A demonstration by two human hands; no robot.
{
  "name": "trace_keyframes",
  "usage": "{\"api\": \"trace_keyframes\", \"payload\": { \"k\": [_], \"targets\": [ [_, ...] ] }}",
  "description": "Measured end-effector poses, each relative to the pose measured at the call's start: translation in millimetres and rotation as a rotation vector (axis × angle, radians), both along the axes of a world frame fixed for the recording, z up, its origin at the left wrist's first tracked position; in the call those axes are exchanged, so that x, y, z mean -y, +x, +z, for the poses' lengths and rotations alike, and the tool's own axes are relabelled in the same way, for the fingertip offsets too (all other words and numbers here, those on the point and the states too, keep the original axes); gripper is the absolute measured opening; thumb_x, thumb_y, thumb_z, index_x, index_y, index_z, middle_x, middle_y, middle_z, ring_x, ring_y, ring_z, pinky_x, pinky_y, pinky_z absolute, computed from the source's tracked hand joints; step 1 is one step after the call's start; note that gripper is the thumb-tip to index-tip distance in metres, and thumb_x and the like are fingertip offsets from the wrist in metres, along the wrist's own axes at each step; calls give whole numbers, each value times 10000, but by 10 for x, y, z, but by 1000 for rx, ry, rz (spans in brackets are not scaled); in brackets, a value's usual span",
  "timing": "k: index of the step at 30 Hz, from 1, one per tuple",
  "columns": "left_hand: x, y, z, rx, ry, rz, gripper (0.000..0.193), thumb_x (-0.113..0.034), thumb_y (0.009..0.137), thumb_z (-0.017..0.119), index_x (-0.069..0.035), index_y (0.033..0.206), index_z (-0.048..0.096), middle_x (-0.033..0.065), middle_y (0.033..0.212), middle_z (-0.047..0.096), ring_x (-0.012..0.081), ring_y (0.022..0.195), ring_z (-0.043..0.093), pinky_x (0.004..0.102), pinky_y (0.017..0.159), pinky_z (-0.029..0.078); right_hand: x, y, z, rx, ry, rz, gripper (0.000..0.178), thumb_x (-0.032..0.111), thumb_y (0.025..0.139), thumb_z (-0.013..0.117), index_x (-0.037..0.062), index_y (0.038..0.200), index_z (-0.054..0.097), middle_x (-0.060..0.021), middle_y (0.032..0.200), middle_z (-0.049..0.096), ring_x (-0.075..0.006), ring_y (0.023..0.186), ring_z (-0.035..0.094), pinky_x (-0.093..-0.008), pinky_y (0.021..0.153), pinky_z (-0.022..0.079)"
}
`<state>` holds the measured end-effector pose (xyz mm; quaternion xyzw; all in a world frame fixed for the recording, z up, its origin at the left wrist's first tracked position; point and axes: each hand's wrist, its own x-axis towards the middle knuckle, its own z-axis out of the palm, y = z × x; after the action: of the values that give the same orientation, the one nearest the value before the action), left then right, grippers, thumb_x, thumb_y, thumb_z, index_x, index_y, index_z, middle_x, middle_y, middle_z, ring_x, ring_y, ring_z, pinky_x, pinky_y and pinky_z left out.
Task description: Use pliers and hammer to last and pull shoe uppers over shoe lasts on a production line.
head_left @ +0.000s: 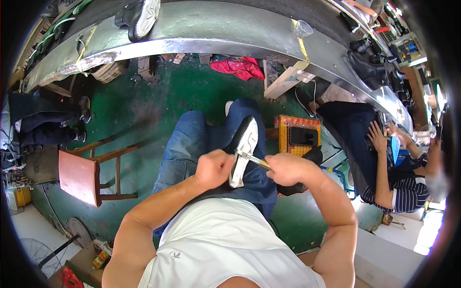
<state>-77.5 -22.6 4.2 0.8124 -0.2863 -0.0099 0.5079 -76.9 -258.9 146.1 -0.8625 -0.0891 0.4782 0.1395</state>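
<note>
A black shoe (pixel 247 140) lies upside down across my thighs, its pale sole facing up and its toe pointing away from me. Beside its left edge my left hand (pixel 214 169) is closed, the curled fingers against the shoe's side; the fingertips are partly hidden. My right hand (pixel 287 169) grips the handle of a hammer (pixel 259 162). The hammer's metal head rests over the middle of the sole, where it seems to touch.
A long metal-edged bench (pixel 216 29) runs across the front, bearing another upturned shoe (pixel 142 21). To my left stands a wooden stool (pixel 79 177); to my right, a yellow stool (pixel 283 141) carrying a black phone (pixel 303 136). A co-worker (pixel 403 189) sits further right.
</note>
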Motion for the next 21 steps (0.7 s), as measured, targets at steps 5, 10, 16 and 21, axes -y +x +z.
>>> {"api": "trace_keyframes", "payload": {
  "k": [5,10,16,21],
  "targets": [
    [59,12,-784,-929,-473,-11,619,-402,1119,333,12,1577,282,152,1534,451,239,1422,409,332,1186,310,-184,81,-171,79,30,57,311,235,975,593,-70,1011,644,-281,995,697,-443,989,667,-519,884,518],
    [-24,117,-490,-1224,-812,-165,705,-385,1108,403,-25,1629,94,128,1631,295,215,1486,297,330,1208,268,-93,-215,-820,245,282,-183,264,252,966,614,-9,927,600,-263,845,676,-470,837,655,-546,757,500],
    [106,198,-575,-1075,-624,70,761,-307,1063,558,-76,1642,121,137,1559,413,205,1402,411,316,1157,339,-476,-781,-1441,315,465,-742,310,261,955,642,-7,1110,617,-235,863,675,-428,817,667,-487,758,521],
    [205,232,-565,-954,-416,139,753,-238,1036,597,-99,1640,171,165,1501,484,204,1346,473,309,1128,371,-48,-404,-965,269,340,-474,303,204,959,630,-40,1134,589,-246,905,671,-440,891,660,-453,807,526]
  ]
}}
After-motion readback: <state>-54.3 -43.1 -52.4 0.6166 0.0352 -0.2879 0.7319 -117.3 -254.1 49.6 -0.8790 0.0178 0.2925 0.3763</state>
